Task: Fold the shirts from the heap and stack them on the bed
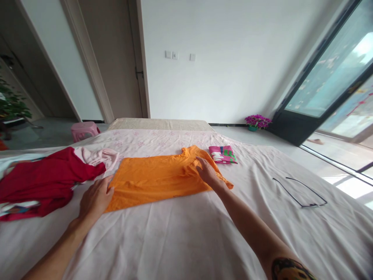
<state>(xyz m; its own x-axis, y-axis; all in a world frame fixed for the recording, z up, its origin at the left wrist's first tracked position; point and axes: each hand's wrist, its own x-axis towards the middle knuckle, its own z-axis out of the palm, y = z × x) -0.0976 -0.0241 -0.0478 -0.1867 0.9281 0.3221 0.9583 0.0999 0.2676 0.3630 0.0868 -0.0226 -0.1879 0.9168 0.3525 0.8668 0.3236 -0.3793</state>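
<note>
An orange T-shirt (pixel 151 175) lies spread lengthwise across the bed, its collar and sleeves toward the right. At its left hem edge rests my left hand (pixel 95 195), fingers out and nothing visibly gripped. My right hand (pixel 208 172) lies on the shirt's sleeve and shoulder area, fingers extended over the cloth. Just beyond that end is a small folded pink garment (pixel 223 154) with green and white patches. Left of my left hand sits a loose heap with a red garment (pixel 43 179) and a pale pink garment (pixel 100 156).
Black-framed glasses (pixel 303 196) lie on the pale bed sheet (pixel 180 237) at the right. Beyond the bed stand a pink stool (pixel 85 131) and a pot of magenta flowers (pixel 258 121). A glass door (pixel 317 77) is at the right, a houseplant (pixel 13 99) at far left.
</note>
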